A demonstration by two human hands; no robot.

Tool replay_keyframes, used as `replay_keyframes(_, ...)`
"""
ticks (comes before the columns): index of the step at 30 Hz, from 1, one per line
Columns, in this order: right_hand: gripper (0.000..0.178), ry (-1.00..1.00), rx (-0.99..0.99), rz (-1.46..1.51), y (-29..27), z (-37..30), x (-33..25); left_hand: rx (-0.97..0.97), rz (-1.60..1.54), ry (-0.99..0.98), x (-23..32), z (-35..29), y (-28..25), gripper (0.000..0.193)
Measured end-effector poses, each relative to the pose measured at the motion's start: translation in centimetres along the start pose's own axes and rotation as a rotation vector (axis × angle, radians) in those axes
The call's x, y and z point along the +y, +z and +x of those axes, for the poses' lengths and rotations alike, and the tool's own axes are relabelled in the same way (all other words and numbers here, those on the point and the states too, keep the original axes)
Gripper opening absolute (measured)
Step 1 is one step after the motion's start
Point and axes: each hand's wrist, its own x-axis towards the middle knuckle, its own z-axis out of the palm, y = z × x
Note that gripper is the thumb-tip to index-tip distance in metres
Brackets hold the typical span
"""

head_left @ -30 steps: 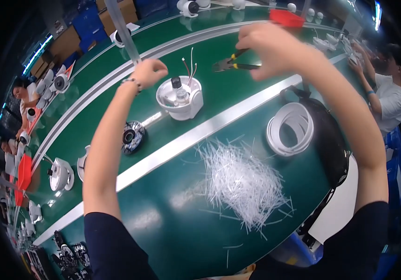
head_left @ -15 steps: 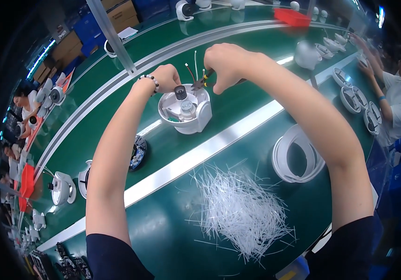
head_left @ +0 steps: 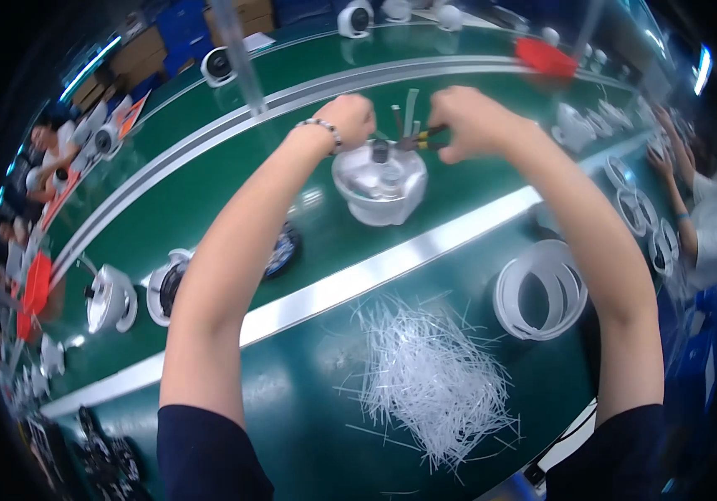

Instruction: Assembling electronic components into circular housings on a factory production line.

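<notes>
A round white camera housing (head_left: 379,199) stands on the green belt, its upper side exposing a black lens barrel (head_left: 380,151) and pale inner parts. Several loose wires (head_left: 410,107) stick up behind it. My right hand (head_left: 477,125) is closed around cutting pliers (head_left: 427,140) with black and yellow handles, whose jaws are beside the wires at the housing's back right rim. Over the back left rim, my left hand (head_left: 348,118) is closed, its fingertips pinched together. What it pinches is blurred and hidden.
Thin white plastic strips (head_left: 434,380) lie heaped near me, left of stacked white rings (head_left: 540,290). A black round part (head_left: 283,250) sits behind my left forearm, with white camera units (head_left: 111,299) farther left. A metal post (head_left: 237,54) rises beyond. A co-worker (head_left: 713,209) works at right.
The whole view has shifted and blurred slightly. Housing, pliers and both hands now appear farther right relative to the strip heap. The pliers remain in my right hand.
</notes>
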Motion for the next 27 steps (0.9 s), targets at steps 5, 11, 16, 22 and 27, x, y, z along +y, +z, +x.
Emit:
replay_keyframes(5,0.039,0.123,0.282,-0.031,-5.7,-4.0,-0.3,0.731,-0.375,0.045,5.4,-7.2,-2.3,0.013)
replay_keyframes(11,0.046,-0.212,0.455,0.208,-10.5,0.3,-12.0,0.206,-0.569,0.387,10.8,-25.4,-2.8,0.032)
replay_keyframes(16,0.042,-0.553,0.464,0.273,-9.5,8.0,-21.8,0.632,-0.129,-0.087,-2.5,-34.6,-13.1,0.022)
replay_keyframes(22,0.043,-0.64,0.341,0.185,-9.1,18.9,-30.7,0.53,0.196,-0.679,-15.2,-46.1,-16.1,0.018)
replay_keyframes(27,0.044,-0.767,0.259,0.014,-7.4,26.2,-35.3,0.405,0.206,-0.77,-17.6,-44.8,-13.9,0.016)
